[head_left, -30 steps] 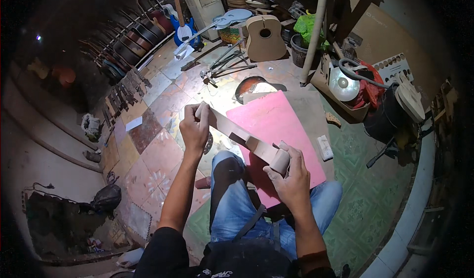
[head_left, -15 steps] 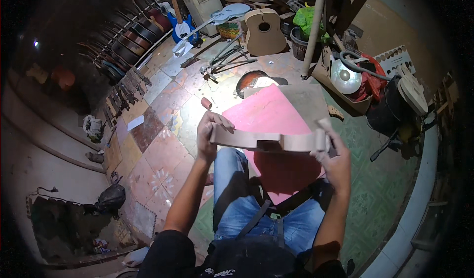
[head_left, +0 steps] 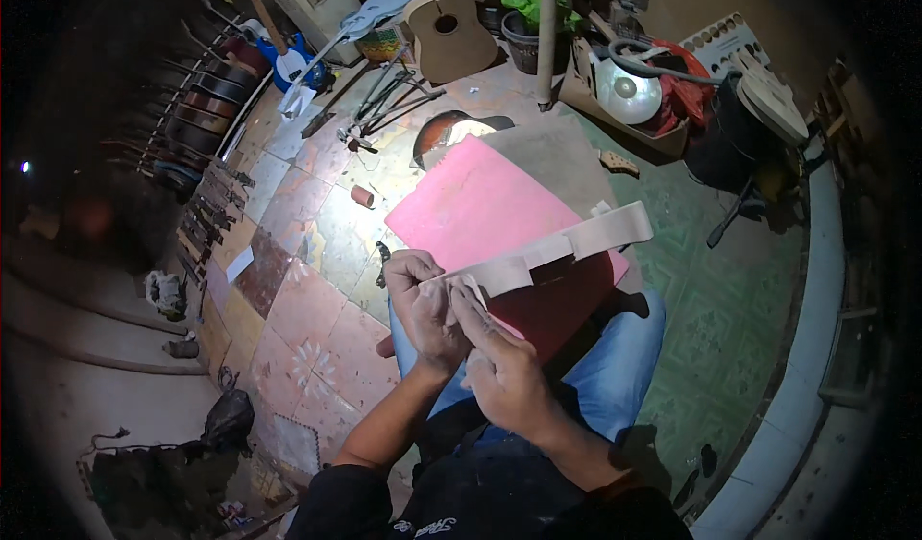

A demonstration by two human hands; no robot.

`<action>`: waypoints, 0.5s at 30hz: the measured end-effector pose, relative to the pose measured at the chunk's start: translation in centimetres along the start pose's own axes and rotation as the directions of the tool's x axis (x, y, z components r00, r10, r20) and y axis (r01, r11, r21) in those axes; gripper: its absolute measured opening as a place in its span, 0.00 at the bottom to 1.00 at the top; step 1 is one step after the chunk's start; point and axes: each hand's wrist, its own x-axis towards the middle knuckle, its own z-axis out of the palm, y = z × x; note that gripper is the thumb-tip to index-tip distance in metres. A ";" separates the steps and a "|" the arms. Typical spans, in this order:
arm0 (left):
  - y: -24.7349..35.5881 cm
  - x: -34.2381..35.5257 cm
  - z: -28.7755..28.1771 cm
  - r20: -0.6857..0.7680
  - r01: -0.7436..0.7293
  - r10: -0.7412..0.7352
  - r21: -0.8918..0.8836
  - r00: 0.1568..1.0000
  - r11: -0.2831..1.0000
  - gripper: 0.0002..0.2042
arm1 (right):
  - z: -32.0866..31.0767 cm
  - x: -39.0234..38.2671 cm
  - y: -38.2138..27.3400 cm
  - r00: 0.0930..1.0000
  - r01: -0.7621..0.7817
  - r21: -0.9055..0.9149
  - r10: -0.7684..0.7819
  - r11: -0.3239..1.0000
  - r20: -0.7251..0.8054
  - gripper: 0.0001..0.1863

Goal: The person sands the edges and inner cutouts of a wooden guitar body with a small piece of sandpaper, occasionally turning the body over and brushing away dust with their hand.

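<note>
A pale, bare-wood guitar body (head_left: pixel 557 250) is seen edge-on above my lap, its far right end raised. My left hand (head_left: pixel 423 314) is closed around the near left end of it. My right hand (head_left: pixel 499 358) is right beside the left one, its fingers pressed together against the body's edge. A thin pale edge shows by those fingertips, but I cannot make out what it is. Under the body, a pink sheet (head_left: pixel 490 194) lies across in front of my knees.
A grey board (head_left: pixel 547 156) lies beneath the pink sheet. On the tiled floor are a reddish roll (head_left: pixel 362 196), a sunburst guitar body (head_left: pixel 442 137) and a metal stand (head_left: pixel 384 98). A box of items (head_left: pixel 663 137) and a pole (head_left: pixel 546 41) stand to the right.
My right hand has left the far right end of the guitar body and come over beside my left hand. The body's right end has swung up and away; the view has shifted right.
</note>
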 end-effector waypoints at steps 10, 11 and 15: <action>0.4 -1.6 0.6 -0.002 0.028 -0.028 -0.006 1.000 1.000 0.13 | -0.9 -0.7 3.1 1.000 -0.023 -0.134 0.020 0.991 -0.023 0.33; 0.5 -1.5 0.5 0.013 0.013 -0.013 -0.012 1.000 1.000 0.13 | -0.6 -1.3 2.6 0.999 -0.034 -0.170 0.027 0.985 -0.047 0.33; 0.2 -1.8 0.5 -0.025 -0.001 0.001 -0.002 1.000 1.000 0.13 | -0.6 -2.0 2.0 1.000 0.022 -0.340 -0.018 0.940 0.014 0.34</action>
